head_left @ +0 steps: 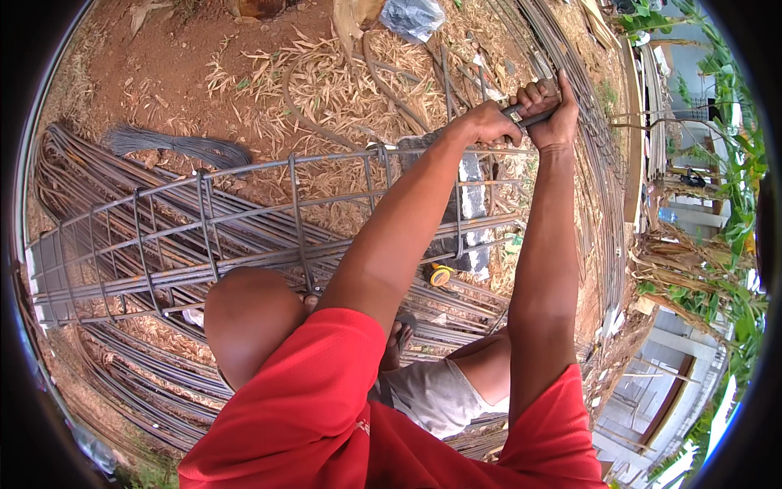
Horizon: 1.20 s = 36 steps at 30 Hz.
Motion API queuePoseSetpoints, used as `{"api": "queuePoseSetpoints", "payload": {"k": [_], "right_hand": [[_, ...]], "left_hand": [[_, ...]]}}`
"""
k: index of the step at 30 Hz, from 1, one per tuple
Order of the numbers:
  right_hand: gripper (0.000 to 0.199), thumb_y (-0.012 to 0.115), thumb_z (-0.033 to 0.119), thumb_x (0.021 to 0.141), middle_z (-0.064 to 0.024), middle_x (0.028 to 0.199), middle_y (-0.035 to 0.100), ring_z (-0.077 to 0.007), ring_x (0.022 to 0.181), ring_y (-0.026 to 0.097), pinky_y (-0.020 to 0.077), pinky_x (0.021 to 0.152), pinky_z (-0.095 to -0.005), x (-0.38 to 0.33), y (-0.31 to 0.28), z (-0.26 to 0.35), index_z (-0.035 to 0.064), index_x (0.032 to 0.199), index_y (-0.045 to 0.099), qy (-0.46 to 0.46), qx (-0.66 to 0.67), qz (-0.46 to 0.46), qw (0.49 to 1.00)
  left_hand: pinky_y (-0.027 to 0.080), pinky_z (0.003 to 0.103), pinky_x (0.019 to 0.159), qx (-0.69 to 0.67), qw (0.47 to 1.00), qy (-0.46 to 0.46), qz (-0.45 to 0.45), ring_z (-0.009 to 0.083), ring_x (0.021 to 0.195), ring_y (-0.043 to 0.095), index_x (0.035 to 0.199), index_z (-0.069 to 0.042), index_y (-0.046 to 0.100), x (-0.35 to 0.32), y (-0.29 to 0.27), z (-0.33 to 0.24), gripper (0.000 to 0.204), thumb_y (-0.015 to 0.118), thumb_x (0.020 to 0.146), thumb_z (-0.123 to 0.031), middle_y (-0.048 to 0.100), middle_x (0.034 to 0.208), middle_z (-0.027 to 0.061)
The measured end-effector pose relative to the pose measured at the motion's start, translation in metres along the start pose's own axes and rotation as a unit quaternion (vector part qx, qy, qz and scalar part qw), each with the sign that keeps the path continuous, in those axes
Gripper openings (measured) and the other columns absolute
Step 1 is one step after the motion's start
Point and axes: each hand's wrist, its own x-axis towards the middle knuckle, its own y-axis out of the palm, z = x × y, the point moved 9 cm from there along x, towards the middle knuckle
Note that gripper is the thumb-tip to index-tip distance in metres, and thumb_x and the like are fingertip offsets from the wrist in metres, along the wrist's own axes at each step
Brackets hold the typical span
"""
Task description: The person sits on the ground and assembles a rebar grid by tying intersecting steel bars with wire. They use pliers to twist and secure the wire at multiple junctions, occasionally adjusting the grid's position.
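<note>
My left hand and my right hand are close together at the upper right, both arms stretched forward. Both are closed on a dark rod-like handle, which shows in the gap between them. The fingers of the right hand curl over it while its thumb points up. Most of the handle is hidden, so its exact kind cannot be told. Below and left of the hands, a long rebar cage with square stirrups runs leftward, its near end partly behind my left forearm.
Long rebar bundles lie under the cage, with a coil of tie wire beyond. A yellow tape measure rests near my foot. More bars run along the right. Dry leaves and a plastic bag lie ahead.
</note>
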Motion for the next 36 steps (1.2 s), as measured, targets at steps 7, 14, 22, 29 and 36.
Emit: {"api": "queuePoseSetpoints", "payload": {"k": [7, 14, 22, 29, 36], "right_hand": [[0.04, 0.044, 0.032, 0.108, -0.0003, 0.059, 0.032, -0.0196, 0.056, 0.034, 0.0422, 0.066, -0.0444, -0.001, -0.012, 0.003, 0.0163, 0.072, 0.037, -0.067, -0.023, -0.122, 0.99], [0.038, 0.042, 0.033, 0.109, -0.0006, 0.061, 0.034, -0.0205, 0.053, 0.035, 0.0408, 0.057, -0.0394, -0.038, -0.032, 0.003, 0.0134, 0.077, 0.041, -0.165, 0.035, -0.387, 0.907], [0.041, 0.066, 0.041, 0.104, -0.009, 0.097, 0.06, -0.0225, 0.085, 0.06, 0.0525, 0.078, -0.0403, -0.155, -0.096, 0.028, 0.0035, 0.117, 0.056, -0.164, -0.009, -0.372, 0.914], [0.084, 0.076, 0.048, 0.098, -0.0176, 0.114, 0.076, -0.0225, 0.085, 0.074, 0.0588, 0.078, -0.0345, -0.267, -0.06, 0.057, -0.0045, 0.157, 0.048, 0.08, -0.486, -0.285, 0.823], [0.028, 0.067, 0.028, 0.107, 0.0121, 0.062, 0.037, -0.0008, 0.056, 0.027, 0.0161, 0.051, -0.0269, -0.264, -0.047, 0.086, 0.0042, 0.114, 0.081, -0.001, -0.537, -0.285, 0.794]], "left_hand": [[0.041, 0.031, 0.044, 0.084, 0.995, 0.033, -0.031, 0.013, 0.049, 0.056, 0.074, 0.001, 0.072, 0.01, -0.002, 0.0, 0.017, 0.086, 0.071, -0.009, 0.063, 0.062, 0.0048], [0.057, 0.05, 0.073, 0.277, 0.919, 0.146, -0.237, 0.0385, 0.076, 0.075, 0.084, 0.001, 0.073, -0.028, 0.005, -0.019, 0.029, 0.08, 0.08, -0.027, 0.076, 0.081, 0.0239], [0.055, 0.056, 0.076, 0.308, 0.921, 0.182, -0.155, 0.043, 0.079, 0.073, 0.098, -0.001, 0.065, -0.061, 0.12, -0.003, 0.023, 0.075, 0.081, -0.014, 0.071, 0.081, 0.0224], [0.057, 0.048, 0.074, 0.404, 0.888, 0.169, -0.141, 0.0285, 0.081, 0.068, 0.117, 0.004, 0.064, -0.067, 0.147, -0.02, 0.035, 0.059, 0.082, 0.008, 0.067, 0.087, 0.0198], [0.06, 0.052, 0.071, 0.437, 0.883, 0.159, -0.068, 0.0337, 0.076, 0.073, 0.112, -0.005, 0.073, -0.073, 0.121, -0.019, 0.033, 0.07, 0.079, -0.005, 0.069, 0.077, 0.0174]]}}
